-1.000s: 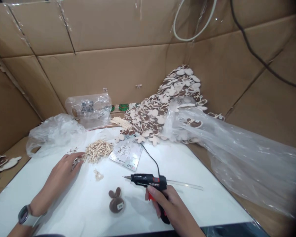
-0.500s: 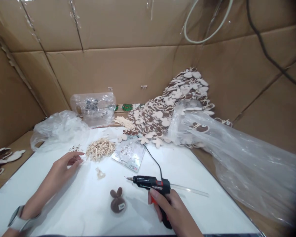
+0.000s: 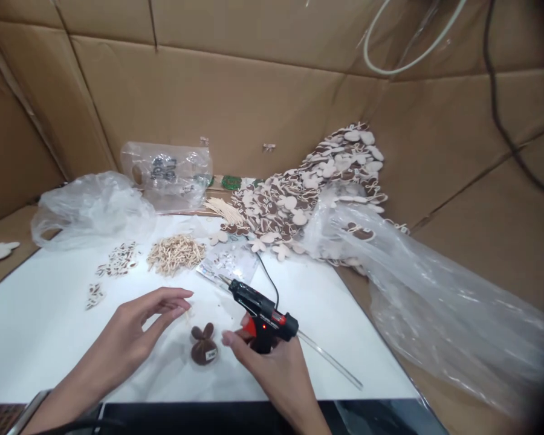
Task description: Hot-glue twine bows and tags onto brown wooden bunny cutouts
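My right hand [image 3: 272, 359] grips a black glue gun [image 3: 263, 311] by its handle, near its red trigger. The gun's nozzle points up and left, and a clear glue stick [image 3: 330, 359] sticks out of its back. My left hand [image 3: 147, 323] is pinched at the fingertips around a small pale cord piece [image 3: 188, 314], only partly visible. Just below those fingertips, a brown plush bunny head [image 3: 204, 351] with two ears and a small white label sits on the white table [image 3: 154, 383].
Short cream cord pieces [image 3: 176, 254] are heaped behind my left hand, with small brown-and-white bits [image 3: 120, 258] beside them. A large pile of brown and white felt shapes [image 3: 290, 202] leans on the cardboard wall [image 3: 254, 90]. Clear plastic bags [image 3: 95, 202] and sheeting [image 3: 426, 284] flank the table.
My left hand has moved right and nearer, from beside the cord heap to the small pale cord. The glue gun has been tilted nose-up and shifted left. The camera view has shifted too.
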Motion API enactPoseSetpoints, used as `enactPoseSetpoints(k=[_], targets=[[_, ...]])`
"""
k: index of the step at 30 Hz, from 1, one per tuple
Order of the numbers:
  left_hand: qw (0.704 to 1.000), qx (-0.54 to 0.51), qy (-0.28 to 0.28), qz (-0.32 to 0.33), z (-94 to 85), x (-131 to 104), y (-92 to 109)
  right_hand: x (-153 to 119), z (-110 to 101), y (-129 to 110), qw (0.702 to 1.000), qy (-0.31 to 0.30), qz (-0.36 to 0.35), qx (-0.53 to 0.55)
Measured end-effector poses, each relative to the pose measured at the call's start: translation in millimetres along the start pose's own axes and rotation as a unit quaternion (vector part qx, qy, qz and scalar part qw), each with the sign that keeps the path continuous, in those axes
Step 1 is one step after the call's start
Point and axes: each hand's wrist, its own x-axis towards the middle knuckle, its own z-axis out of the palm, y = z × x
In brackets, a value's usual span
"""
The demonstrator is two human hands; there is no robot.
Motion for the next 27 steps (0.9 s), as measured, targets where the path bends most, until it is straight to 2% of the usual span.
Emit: enactPoseSetpoints(k=[3, 7, 14, 19, 27], targets=[[1.0, 0.002, 0.018, 0.023, 15.6, -5, 1, 0, 8, -4, 1.0, 0.013, -0.022, 0.019], [0.998, -0.016, 0.018, 0.053, 26.9, -13, -3, 2, 12, -14, 0.999, -0.026, -0.023, -0.006], [0.999, -0.044, -0.008, 0.03, 29.9, -21, -10, 5, 14, -19, 0.993, -0.113, 0.028, 0.025], [0.997, -0.057, 0.0, 0.058, 34.7, -21, -15, 7, 12, -17, 0.993, -0.111, 0.036, -0.008], [0.998, -0.044, -0.025, 0.028, 35.7, -27, -19, 10, 8, -24, 0.993, -0.111, 0.031, -0.03]])
